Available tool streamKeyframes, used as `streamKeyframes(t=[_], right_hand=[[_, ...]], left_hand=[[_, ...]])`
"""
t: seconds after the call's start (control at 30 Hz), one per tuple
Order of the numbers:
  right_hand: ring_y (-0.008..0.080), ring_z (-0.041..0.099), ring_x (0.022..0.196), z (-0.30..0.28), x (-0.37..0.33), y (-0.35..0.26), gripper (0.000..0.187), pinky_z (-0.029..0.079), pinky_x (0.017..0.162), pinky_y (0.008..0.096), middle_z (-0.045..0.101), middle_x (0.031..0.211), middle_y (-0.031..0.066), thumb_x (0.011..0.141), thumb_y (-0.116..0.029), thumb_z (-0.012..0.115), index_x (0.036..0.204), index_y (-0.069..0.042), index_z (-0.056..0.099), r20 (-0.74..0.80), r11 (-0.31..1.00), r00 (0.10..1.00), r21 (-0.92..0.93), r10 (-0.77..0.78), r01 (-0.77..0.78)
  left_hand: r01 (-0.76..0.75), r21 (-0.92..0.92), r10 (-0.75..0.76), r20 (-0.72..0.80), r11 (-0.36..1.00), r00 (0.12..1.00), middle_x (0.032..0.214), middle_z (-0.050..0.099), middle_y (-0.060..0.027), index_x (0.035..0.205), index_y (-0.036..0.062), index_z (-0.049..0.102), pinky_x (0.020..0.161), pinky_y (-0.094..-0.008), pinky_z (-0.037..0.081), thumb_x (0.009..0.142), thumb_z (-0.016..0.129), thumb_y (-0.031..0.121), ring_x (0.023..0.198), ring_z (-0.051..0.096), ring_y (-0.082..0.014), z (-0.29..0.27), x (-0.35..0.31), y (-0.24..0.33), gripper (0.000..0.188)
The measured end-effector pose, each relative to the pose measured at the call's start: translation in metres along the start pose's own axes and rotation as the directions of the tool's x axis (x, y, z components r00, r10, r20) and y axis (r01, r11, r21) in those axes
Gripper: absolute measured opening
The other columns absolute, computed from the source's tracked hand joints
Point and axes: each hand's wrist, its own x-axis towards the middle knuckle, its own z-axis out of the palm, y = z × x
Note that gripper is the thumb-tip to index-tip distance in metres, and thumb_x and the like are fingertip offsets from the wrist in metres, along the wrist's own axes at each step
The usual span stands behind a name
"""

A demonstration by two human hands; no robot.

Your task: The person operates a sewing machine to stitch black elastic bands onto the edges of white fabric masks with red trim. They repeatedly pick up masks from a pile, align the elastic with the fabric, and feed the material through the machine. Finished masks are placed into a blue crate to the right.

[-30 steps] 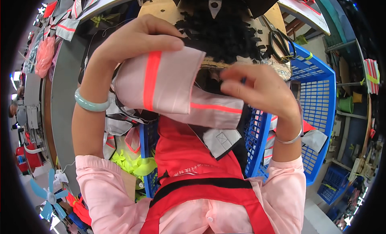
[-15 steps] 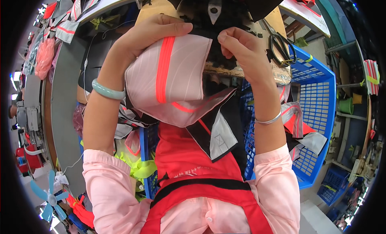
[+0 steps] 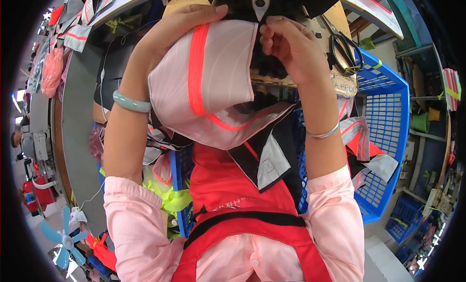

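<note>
My left hand (image 3: 187, 26) is closed on the upper left edge of a pale grey cloth panel (image 3: 225, 64) with a bright red stripe, its thumb lying along the top. The panel's lower part folds over and hangs toward my lap, with a black and silver-grey section (image 3: 274, 161) at its end. My right hand (image 3: 293, 44) is curled, thumb and forefinger pinched beside the panel's upper right corner; what they hold, if anything, is hidden. Just beyond, a pointed metal part (image 3: 260, 6) juts from a dark machine (image 3: 233, 3).
Black-handled scissors (image 3: 345, 51) lie on the wooden tabletop right of my right hand. A blue plastic basket (image 3: 386, 117) with cloth pieces (image 3: 357, 136) stands at the right. Another blue basket (image 3: 182, 185) is at my left, near yellow-green cloth (image 3: 172, 198). A grey table (image 3: 80, 117) runs along the left.
Both hands have moved a little away from me, toward the machine, and the cloth panel has slid along with them. My view has shifted slightly.
</note>
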Motion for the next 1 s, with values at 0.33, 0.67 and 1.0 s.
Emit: streamKeyframes(t=[0.33,0.67,1.0], right_hand=[[0.0169,0.059,0.068,-0.003,-0.016,-0.014,0.017,0.047,0.062,0.0291,0.062,0.078,0.005,0.085,-0.018,0.062,0.09,-0.002,0.066,-0.195,0.994,0.975,-0.042,-0.107,0.101],[0.0236,0.062,0.073,0.069,-0.098,0.002,0.028,0.051,0.063,0.0323,0.06,0.086,0.0098,0.07,-0.005,0.06,0.097,-0.001,0.063,0.606,-0.095,0.766,-0.793,-0.212,0.601],[0.0298,0.062,0.075,0.04,-0.104,-0.003,0.017,0.05,0.063,0.0353,0.058,0.078,0.013,0.077,-0.012,0.059,0.089,0.0,0.062,0.387,-0.135,0.922,-0.913,0.015,0.385]], left_hand=[[-0.034,0.006,0.034,-0.066,0.999,0.997,0.088,0.067,-0.0034,0.1,0.0021,0.065,0.068,-0.0225,0.049,0.088,0.065,0.033,0.074,0.062,-0.0084,0.0,-0.009,0.0,0.034],[-0.27,0.577,-0.256,0.668,0.771,0.699,0.079,0.059,0.0014,0.1,-0.0002,0.061,0.072,-0.0224,0.044,0.092,0.055,0.026,0.078,0.051,-0.0052,0.051,-0.012,0.014,0.028],[0.152,0.246,-0.244,0.406,0.957,0.881,0.106,0.064,-0.008,0.11,-0.0009,0.063,0.088,-0.0299,0.045,0.092,0.055,0.029,0.095,0.057,-0.0145,0.052,-0.051,-0.029,0.036]])
